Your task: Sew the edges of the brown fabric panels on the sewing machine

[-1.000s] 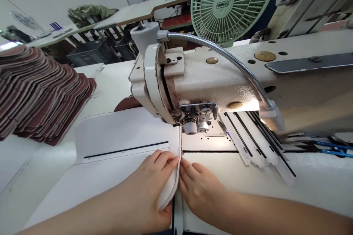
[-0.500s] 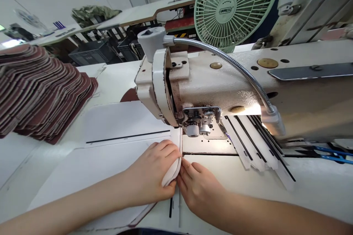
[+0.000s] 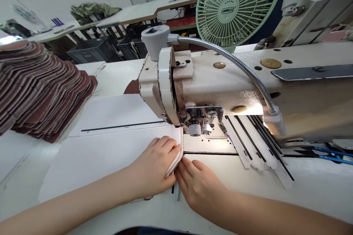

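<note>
A large white panel (image 3: 110, 154) with a black strip along it lies left of and under the head of a sewing machine (image 3: 204, 84). My left hand (image 3: 156, 165) presses on the panel near its right edge, thumb and fingers gripping the curled corner. Close beside it, my right hand (image 3: 200, 185) pinches the same edge with its fingertips, just in front of the needle area. The needle itself is hidden behind the machine head.
Brown stacked pieces (image 3: 41, 91) rise at the left. White strips with black bands (image 3: 250, 143) lie right of the needle area, near blue-handled scissors (image 3: 331, 154). A green fan (image 3: 237, 7) stands behind the machine.
The panel has shifted away from me and turned slightly, its near edge now farther forward. My left hand has moved a little forward with it; my right hand still pinches the edge.
</note>
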Demonstrator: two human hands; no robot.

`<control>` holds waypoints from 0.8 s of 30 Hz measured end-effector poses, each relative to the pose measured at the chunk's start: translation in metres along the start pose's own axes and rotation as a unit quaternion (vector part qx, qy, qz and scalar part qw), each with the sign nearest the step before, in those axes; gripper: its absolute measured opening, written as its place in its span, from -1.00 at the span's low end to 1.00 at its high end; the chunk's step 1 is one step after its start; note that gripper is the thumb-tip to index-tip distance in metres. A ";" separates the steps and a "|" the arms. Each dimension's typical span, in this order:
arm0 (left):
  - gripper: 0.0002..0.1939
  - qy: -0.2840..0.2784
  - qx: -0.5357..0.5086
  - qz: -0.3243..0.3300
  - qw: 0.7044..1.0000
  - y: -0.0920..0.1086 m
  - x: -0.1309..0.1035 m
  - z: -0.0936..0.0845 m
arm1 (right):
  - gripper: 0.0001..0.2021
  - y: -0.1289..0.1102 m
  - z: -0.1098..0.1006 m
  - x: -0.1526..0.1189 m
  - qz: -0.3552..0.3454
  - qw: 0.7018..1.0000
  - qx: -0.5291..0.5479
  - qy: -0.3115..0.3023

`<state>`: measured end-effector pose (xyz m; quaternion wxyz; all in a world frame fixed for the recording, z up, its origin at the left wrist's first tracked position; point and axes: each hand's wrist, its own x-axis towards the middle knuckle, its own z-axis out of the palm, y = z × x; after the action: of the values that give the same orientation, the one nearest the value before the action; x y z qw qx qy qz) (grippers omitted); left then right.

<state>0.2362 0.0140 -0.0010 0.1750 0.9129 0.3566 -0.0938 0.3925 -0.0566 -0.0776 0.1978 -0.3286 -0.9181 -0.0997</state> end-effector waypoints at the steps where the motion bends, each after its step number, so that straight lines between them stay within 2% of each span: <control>1: -0.59 0.002 0.010 0.004 1.000 -0.001 0.001 -0.002 | -0.68 0.001 0.000 0.000 -0.007 1.000 -0.005 -0.004; 7: -0.75 0.004 0.078 0.031 0.996 -0.009 0.005 -0.014 | -0.68 0.009 0.002 0.001 -0.030 0.999 -0.018 -0.036; 13: -0.76 0.010 0.148 0.034 0.988 -0.012 0.011 -0.006 | -0.70 0.016 0.004 0.011 -0.014 0.998 -0.037 -0.044; 18: -0.67 -0.054 0.166 0.010 0.985 -0.001 0.016 -0.014 | -0.70 0.018 0.009 0.009 0.008 0.999 -0.041 -0.033; 21: -0.73 -0.105 0.178 0.000 0.978 0.002 0.022 -0.021 | -0.70 0.017 0.010 0.006 -0.005 0.999 -0.037 -0.011; 24: -0.77 -0.121 0.189 -0.019 0.974 0.002 0.030 -0.022 | -0.70 0.019 0.011 0.006 -0.013 0.999 -0.035 -0.018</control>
<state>0.2605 0.0401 0.0107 0.0391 0.9045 0.3254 -0.2731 0.3967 -0.0350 -0.0842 0.1685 -0.3253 -0.9216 -0.1281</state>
